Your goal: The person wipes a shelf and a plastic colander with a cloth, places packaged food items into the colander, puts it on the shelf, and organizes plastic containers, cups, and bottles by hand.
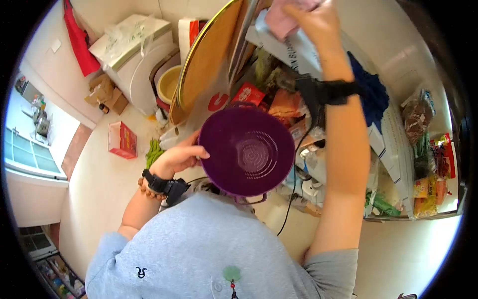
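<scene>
My left hand [180, 155] grips the rim of a purple colander [219, 142], thumb over the edge and fingers beneath. The colander is tilted towards me, its perforated bottom showing and nothing inside. Up at the top right, my right hand [316, 22] is closed on a folded pink cloth [281, 22], partly cut off by the frame edge. Just below that hand is a white box [303, 52] with dark printed letters. Red and orange food packets [286, 104] lie beyond the colander's rim.
A round gold-rimmed board [211, 60] leans upright ahead. Dark blue cloth [371, 94] and bagged foods [418, 117] are at right. A black cable [294, 187] hangs beside the colander. On the left are a red box [122, 139], green vegetables [153, 152] and a yellow basin [170, 84].
</scene>
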